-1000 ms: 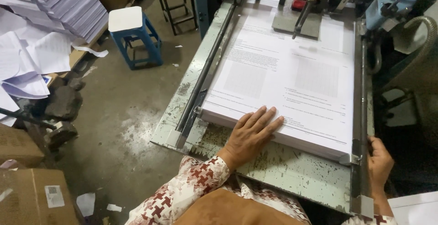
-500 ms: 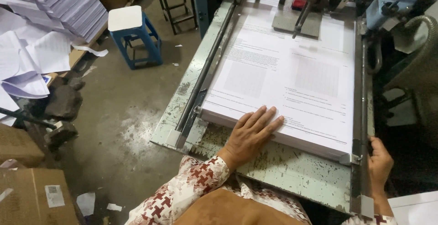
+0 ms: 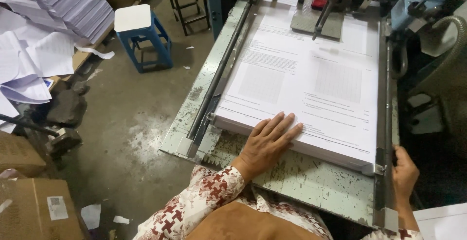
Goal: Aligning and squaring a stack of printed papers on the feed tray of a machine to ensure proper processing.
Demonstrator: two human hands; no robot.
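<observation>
Resting flat with its fingers spread, the left hand [image 3: 266, 142] lies palm down on the near edge of the stack of printed sheets [image 3: 311, 79], gripping nothing; its fingertips reach onto the top sheet while the heel of the palm hangs over the worn, paint-chipped metal table [image 3: 301, 181] just below the stack. The stack stretches away from that hand across the table, its far end under a grey plate [image 3: 311, 23] and a slanted rod [image 3: 325, 14] of the machine. Just left of the hand, a dark guide rail [image 3: 219, 79] runs along the stack's left side, touching or nearly touching the paper. Well to the right of it, the right hand [image 3: 404, 174] closes its fingers around the table's right side rail [image 3: 386, 123], near the stack's near right corner, where a small metal bracket [image 3: 373, 168] sits. Both wrists wear red-and-white patterned sleeves [image 3: 204, 201]. Far to the left of the left hand, on the stained concrete floor [image 3: 126, 123], stands a blue stool [image 3: 143, 35] with a white top, beside loose paper [image 3: 34, 60] and cardboard boxes [image 3: 34, 211].
</observation>
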